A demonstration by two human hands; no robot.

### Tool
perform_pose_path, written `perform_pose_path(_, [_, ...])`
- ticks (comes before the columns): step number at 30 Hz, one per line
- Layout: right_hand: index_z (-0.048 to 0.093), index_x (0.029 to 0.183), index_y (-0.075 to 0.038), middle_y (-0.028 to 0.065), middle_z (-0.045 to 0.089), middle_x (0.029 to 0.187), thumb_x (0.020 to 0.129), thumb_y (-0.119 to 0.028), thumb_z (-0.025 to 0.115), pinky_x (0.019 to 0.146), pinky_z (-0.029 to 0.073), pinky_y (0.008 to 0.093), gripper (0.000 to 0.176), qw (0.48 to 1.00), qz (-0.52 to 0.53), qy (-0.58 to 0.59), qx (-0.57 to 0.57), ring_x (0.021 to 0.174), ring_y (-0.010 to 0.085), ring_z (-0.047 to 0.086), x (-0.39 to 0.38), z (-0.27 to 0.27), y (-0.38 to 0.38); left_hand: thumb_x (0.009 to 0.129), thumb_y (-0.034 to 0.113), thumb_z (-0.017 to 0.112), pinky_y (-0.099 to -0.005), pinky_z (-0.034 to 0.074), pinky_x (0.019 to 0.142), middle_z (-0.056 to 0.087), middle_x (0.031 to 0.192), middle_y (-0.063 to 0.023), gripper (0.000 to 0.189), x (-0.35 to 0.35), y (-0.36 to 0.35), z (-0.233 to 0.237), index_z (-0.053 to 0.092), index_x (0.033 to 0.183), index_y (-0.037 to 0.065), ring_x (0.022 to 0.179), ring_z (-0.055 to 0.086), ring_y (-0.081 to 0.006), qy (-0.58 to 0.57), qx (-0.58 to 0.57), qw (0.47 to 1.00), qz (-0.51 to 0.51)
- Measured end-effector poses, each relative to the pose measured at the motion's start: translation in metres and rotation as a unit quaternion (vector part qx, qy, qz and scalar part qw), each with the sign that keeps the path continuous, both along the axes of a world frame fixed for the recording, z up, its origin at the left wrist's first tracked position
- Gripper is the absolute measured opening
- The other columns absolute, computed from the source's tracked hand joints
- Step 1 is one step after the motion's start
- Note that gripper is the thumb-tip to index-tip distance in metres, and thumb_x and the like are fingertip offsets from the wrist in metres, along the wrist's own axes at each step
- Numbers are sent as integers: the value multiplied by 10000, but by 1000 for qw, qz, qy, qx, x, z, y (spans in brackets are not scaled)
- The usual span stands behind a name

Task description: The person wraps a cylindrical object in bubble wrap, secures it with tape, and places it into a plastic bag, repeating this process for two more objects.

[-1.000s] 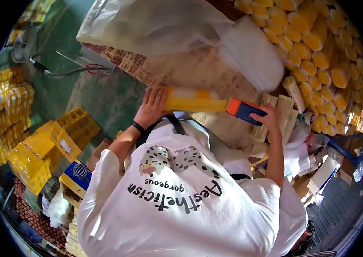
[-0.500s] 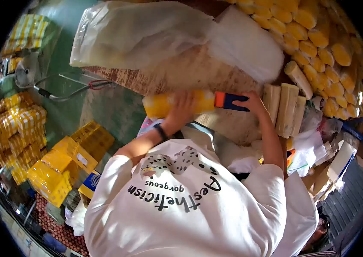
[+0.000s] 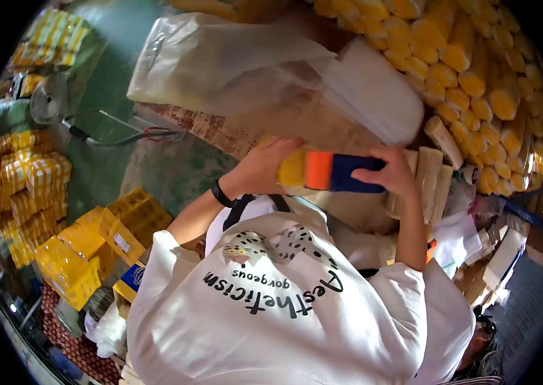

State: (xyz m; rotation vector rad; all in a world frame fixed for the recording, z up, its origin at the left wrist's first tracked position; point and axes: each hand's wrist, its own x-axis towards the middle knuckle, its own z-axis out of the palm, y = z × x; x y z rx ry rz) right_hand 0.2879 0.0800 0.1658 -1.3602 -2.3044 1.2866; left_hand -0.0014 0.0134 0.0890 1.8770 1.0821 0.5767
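Observation:
My left hand, with a black band at its wrist, is wrapped round a yellow plastic-wrapped roll; most of the roll is hidden behind the fingers. From the other side, my right hand grips a dark blue and orange block-shaped tool, thumb across its front. The tool's orange end meets the right end of the roll. What kind of tool it is does not show. Both things are held above a worn brown tabletop.
Clear plastic sheeting covers the far side of the tabletop. Many yellow rolls are stacked at upper right, with pale wrapped bars beside my right hand. Yellow-taped boxes stand at left. Another person's white sleeve shows at lower right.
The roll and tool have come nearer to me, and the roll is now turned more end-on. My left hand has shifted slightly left. The head view has moved a little.

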Motion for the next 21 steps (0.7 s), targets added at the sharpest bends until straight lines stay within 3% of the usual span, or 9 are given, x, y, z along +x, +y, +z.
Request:
perform_pose_path(2, [685,777,-13,117,592,592,676,-387,790,541,441,328,401,998,2,-4,62,520,200,566,-37,1,-11,565,239,816,-409,399,998,465,1300,-194,880,-17,-7,10,403,1310,17,1199,453,-386,-4,-3,999,46])
perform_pose_path(4, [690,792,-18,115,594,610,683,-402,782,576,451,336,409,999,-44,-3,-15,552,216,571,-55,-5,-20,559,233,828,-398,393,1002,450,1313,-183,869,-30,-18,18,419,1296,21,1193,452,-369,-12,-8,996,88])
perform_pose_path(5, [692,799,-21,113,595,619,687,-409,777,593,456,340,412,996,-66,-6,-54,567,223,574,-62,-6,-24,549,247,837,-391,382,1014,415,1347,-173,887,-29,-29,8,416,1295,16,1223,429,-359,-65,63,988,121])
perform_pose_path(8, [699,826,-28,119,591,649,689,-421,775,641,459,347,423,999,-17,-44,26,625,227,574,-78,2,-32,545,287,833,-393,413,979,445,1318,-169,889,-29,-37,2,422,1286,18,1192,464,-352,-61,120,976,174])
perform_pose_path(14, [703,853,-27,77,586,659,662,-337,819,641,441,336,382,998,-68,12,10,674,197,574,-48,0,-39,565,378,817,-387,478,874,509,1236,-158,826,-40,-30,-15,467,1230,34,1079,548,-341,-47,187,971,139])
perform_pose_path(17, [706,878,-25,69,596,699,643,-315,838,666,448,339,396,999,-32,10,6,719,204,573,0,-24,-28,563,382,819,-384,473,877,514,1220,-158,816,-53,-32,-20,477,1218,35,1067,553,-341,-55,186,972,132])
perform_pose_path(20, [703,880,-19,78,610,721,652,-336,834,659,458,327,412,995,-91,6,-45,724,187,582,9,-41,-29,562,388,823,-386,473,870,518,1210,-157,837,-64,-33,-11,470,1233,35,1047,562,-342,-36,189,973,129])
perform_pose_path(21, [698,871,-9,76,630,699,668,-368,824,626,471,310,430,992,-41,-74,92,661,159,588,16,-65,-29,565,387,824,-387,468,877,514,1214,-161,841,-66,-35,-11,466,1240,36,1057,554,-349,-27,186,974,124])
